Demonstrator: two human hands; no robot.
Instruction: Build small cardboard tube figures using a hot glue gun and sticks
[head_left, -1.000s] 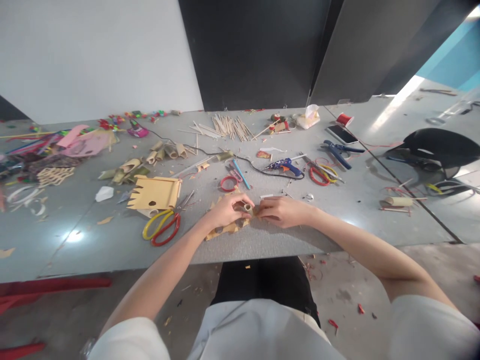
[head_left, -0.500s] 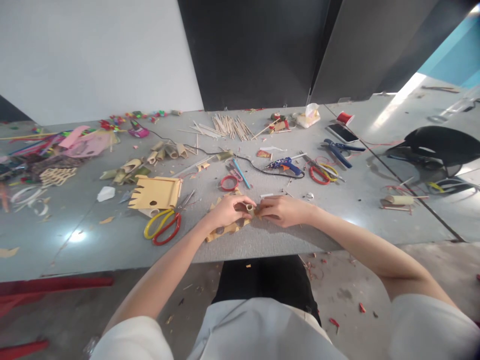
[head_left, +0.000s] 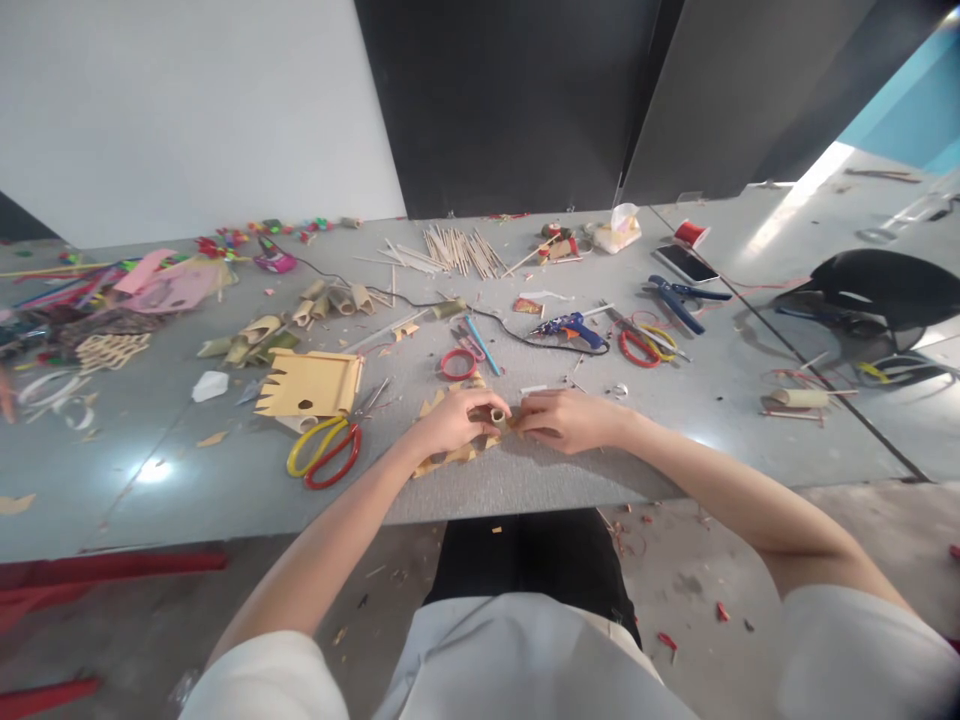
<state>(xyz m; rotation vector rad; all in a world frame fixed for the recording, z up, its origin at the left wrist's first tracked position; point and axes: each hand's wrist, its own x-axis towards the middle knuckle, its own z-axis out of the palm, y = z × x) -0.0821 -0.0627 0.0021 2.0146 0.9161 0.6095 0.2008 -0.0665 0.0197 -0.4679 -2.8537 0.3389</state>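
My left hand [head_left: 452, 420] curls its thumb and fingers around a short bamboo tube [head_left: 498, 416], whose open end faces up. Beneath that hand lies a yellow cardboard piece [head_left: 466, 454] with a notched edge, partly covered by the fingers. Just right of the tube, my right hand [head_left: 564, 421] has its fingertips pinched together on a small tan scrap [head_left: 513, 424] that touches or nearly touches the tube. What kind of scrap it is I cannot make out. A roll of red tape [head_left: 458, 365] and a blue pen [head_left: 482, 346] lie beyond my left hand.
Scissors [head_left: 324, 450] and notched cardboard [head_left: 319, 383] lie on the left, bamboo pieces [head_left: 262, 330] behind them. A blue glue gun [head_left: 570, 328] with its cord, more scissors [head_left: 649, 343], pliers [head_left: 681, 298] and a phone [head_left: 686, 264] lie on the right. Wooden sticks [head_left: 465, 252] are at the back.
The cardboard under my left hand looks slightly shifted or tilted, and its dark round spots no longer show. Both hands stay almost where they were, around the bamboo tube.
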